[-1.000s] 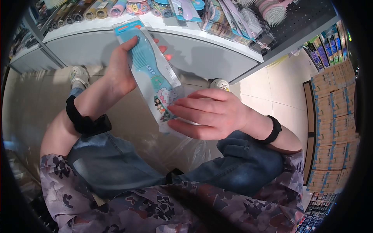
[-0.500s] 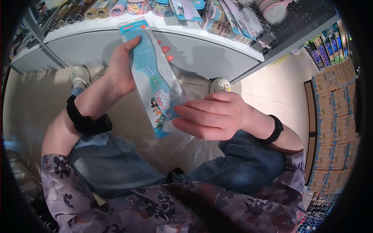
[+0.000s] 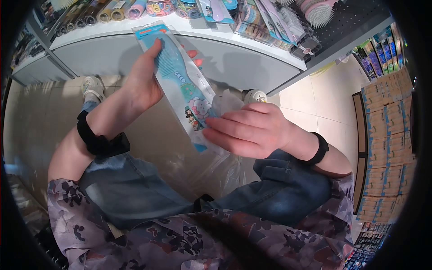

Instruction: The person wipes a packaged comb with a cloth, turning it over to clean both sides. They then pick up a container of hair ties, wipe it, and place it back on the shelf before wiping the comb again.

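A pale blue comb (image 3: pixel 170 57) with "cute" and cartoon characters on its handle lies in a clear-fronted card package (image 3: pixel 174 96). My left hand (image 3: pixel 145 74) grips the upper part of that package, thumb on the front and fingers behind it. Thin, cloudy plastic bag (image 3: pixel 223 102) bunches around the package's lower end. Over this end, my right hand (image 3: pixel 252 130) is closed on the bag, its fingertips against the package's right edge. The thumb of my right hand is hidden.
Ahead runs a white shelf (image 3: pixel 189 32) with rolled packs, hair ties (image 3: pixel 160 8) and several hairbrushes (image 3: pixel 318 14). Stacked brown packs (image 3: pixel 388 135) stand at the right. My legs in jeans (image 3: pixel 135 189) are bent below, with crumpled clear plastic (image 3: pixel 216 173) between them.
The package's lower end has swung right and slightly up. My right hand has shifted a little with it, and more of the cloudy plastic shows above its fingers.
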The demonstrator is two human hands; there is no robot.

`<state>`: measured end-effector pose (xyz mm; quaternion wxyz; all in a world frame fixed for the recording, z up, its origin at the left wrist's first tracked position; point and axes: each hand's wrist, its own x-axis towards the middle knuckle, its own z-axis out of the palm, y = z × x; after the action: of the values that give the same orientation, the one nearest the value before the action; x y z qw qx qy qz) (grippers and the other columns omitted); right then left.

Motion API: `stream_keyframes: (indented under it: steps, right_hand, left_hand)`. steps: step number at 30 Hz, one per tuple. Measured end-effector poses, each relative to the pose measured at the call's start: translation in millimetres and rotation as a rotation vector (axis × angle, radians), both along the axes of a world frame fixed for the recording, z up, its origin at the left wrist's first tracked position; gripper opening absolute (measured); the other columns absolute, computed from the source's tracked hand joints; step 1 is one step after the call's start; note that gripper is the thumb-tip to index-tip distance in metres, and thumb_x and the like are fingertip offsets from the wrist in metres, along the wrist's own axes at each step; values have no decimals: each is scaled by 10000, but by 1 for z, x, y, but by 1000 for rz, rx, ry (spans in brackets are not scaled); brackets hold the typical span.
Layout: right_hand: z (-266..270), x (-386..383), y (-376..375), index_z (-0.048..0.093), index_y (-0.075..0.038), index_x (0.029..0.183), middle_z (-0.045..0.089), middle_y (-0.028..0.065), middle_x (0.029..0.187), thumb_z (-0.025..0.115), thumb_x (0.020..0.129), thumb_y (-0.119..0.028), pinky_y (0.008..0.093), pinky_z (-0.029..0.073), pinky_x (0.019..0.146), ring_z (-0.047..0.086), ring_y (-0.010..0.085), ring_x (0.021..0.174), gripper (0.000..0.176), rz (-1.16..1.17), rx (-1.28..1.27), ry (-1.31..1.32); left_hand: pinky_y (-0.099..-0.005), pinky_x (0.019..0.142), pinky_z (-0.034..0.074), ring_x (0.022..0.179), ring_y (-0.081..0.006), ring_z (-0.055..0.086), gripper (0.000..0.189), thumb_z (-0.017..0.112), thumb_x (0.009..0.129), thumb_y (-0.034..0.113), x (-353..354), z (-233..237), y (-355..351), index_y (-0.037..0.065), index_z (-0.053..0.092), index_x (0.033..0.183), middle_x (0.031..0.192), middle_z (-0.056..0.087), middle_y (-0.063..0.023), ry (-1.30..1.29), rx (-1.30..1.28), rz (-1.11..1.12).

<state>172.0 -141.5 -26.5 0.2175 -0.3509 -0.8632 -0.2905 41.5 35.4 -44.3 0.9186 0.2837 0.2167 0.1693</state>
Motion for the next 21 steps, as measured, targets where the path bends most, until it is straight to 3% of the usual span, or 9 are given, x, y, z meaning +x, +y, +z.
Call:
stream_keyframes:
  steps: [10, 21]
  right_hand:
    - [-5, -1, 2, 605, -67, 928, 614, 35, 921, 641, 675, -108, 193, 344, 516, 502, 103, 679, 258, 42, 0, 28]
    - [-3, -1, 0, 597, -66, 785, 580, 17, 850, 618, 670, -90, 200, 337, 483, 499, 92, 656, 119, 87, 8, 89]
  left_hand:
    - [-481, 952, 362, 1072, -352, 503, 470, 228, 938, 360, -1, -2, 4, -18, 373, 1177, 1167, 492, -199, 26, -52, -125]
    - [-474, 957, 360, 1070, -357, 505, 423, 245, 931, 332, -1, 0, 2, -7, 400, 1129, 1163, 502, -205, 109, -53, -164]
